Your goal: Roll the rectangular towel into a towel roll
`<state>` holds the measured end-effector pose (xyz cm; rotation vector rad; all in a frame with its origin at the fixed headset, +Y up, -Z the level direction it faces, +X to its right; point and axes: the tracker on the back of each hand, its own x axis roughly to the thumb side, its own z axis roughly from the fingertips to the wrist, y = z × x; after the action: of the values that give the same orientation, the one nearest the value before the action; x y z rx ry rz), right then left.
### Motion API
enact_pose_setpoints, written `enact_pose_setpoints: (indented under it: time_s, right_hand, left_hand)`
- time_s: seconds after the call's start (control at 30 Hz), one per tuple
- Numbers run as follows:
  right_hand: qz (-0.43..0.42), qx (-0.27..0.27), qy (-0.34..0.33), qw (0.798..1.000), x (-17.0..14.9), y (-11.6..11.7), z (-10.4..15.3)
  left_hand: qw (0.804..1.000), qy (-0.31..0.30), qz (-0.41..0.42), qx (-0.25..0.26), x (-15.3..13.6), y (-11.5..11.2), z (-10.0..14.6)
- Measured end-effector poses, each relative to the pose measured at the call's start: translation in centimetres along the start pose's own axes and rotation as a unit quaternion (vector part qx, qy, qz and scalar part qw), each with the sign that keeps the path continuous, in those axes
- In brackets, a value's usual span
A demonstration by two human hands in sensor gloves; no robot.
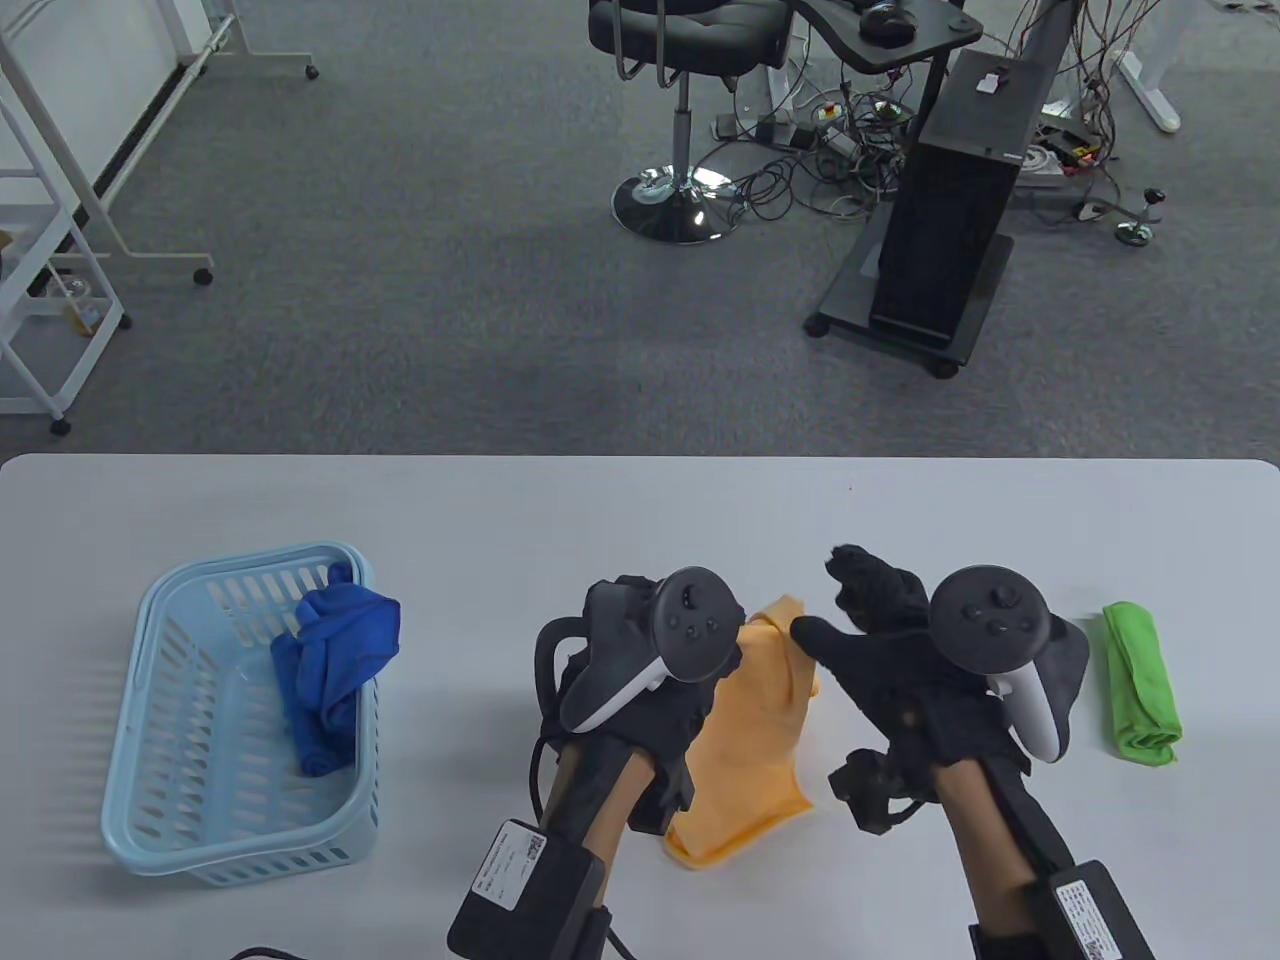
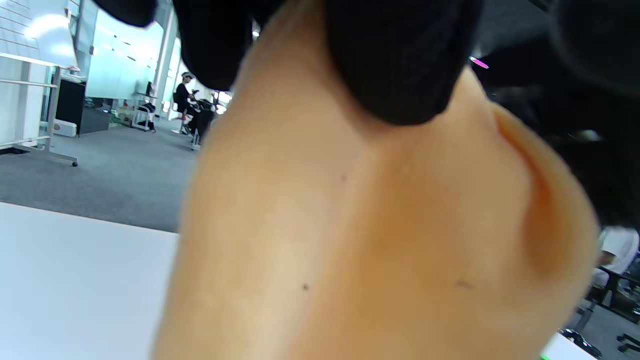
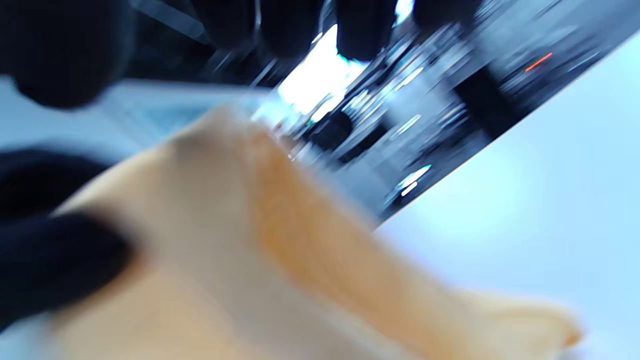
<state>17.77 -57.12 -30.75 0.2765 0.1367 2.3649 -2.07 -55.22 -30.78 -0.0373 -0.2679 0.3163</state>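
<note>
An orange towel (image 1: pixel 745 740) is lifted at its far end, and its near end trails on the white table (image 1: pixel 500 510). My left hand (image 1: pixel 612 620) grips the towel's raised top edge. In the left wrist view the orange towel (image 2: pixel 380 230) fills the frame, with my black fingertips (image 2: pixel 400 65) curled over its top. My right hand (image 1: pixel 862 615) is beside the towel's right edge with its fingers spread, and its thumb touches the cloth. The right wrist view is blurred: the orange towel (image 3: pixel 280 260) lies below the fingers, and the thumb rests on it at the left.
A light blue basket (image 1: pixel 160 720) at the left holds a crumpled blue towel (image 1: pixel 335 670). A rolled green towel (image 1: pixel 1140 685) lies at the right. Beyond the table's far edge stand an office chair (image 1: pixel 685 60) and a black stand (image 1: pixel 950 230).
</note>
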Motion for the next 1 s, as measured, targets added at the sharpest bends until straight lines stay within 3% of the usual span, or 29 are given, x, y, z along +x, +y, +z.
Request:
enact_pose_setpoints:
  time_s: [0.1,0.17,0.23,0.4,0.47,0.57,0.7,0.8,0.87,0.93,1.0]
  right_hand:
    - [0.130,0.033,-0.001,0.991,1.0,0.8,-0.7]
    - [0.188,-0.013,0.019,0.982,1.1,0.8,-1.4]
    - [0.234,-0.022,0.032,0.972,1.1,0.7,-2.0]
    - [0.302,-0.032,0.085,0.949,1.3,0.0,-4.2]
    - [0.285,-0.030,0.103,0.952,0.9,-0.4,-5.3]
    - [0.248,-0.057,0.138,0.957,-0.5,-1.5,-7.6]
    - [0.096,-0.118,0.139,0.979,-1.7,-2.8,-10.1]
    - [0.010,-0.176,0.111,0.978,-1.4,-4.4,-11.1]
    - [-0.018,-0.205,0.057,0.977,-0.5,-5.4,-11.0]
    - [-0.005,-0.260,0.009,0.966,0.0,-6.0,-10.4]
    - [0.029,-0.266,-0.007,0.963,0.2,-5.7,-9.4]
  left_hand:
    - [1.000,-0.004,0.008,0.006,0.2,0.3,-0.1]
    - [1.000,0.006,0.015,-0.023,0.0,0.3,-0.3]
    - [0.999,0.012,-0.001,-0.047,-0.3,0.2,-0.5]
    - [0.998,0.028,-0.047,-0.009,-0.6,0.1,-2.3]
    - [0.998,0.043,-0.039,-0.022,-1.0,0.2,-3.4]
    - [0.998,0.062,-0.022,0.011,-1.7,0.7,-5.5]
    - [0.995,0.057,0.073,0.035,-2.4,1.4,-8.3]
    - [0.987,0.035,0.130,0.090,-2.2,2.6,-9.5]
    - [0.982,0.019,0.133,0.130,-1.9,3.8,-9.3]
    - [0.978,-0.012,0.121,0.167,-1.4,4.6,-8.6]
    - [0.981,-0.059,0.100,0.154,-0.8,4.2,-7.6]
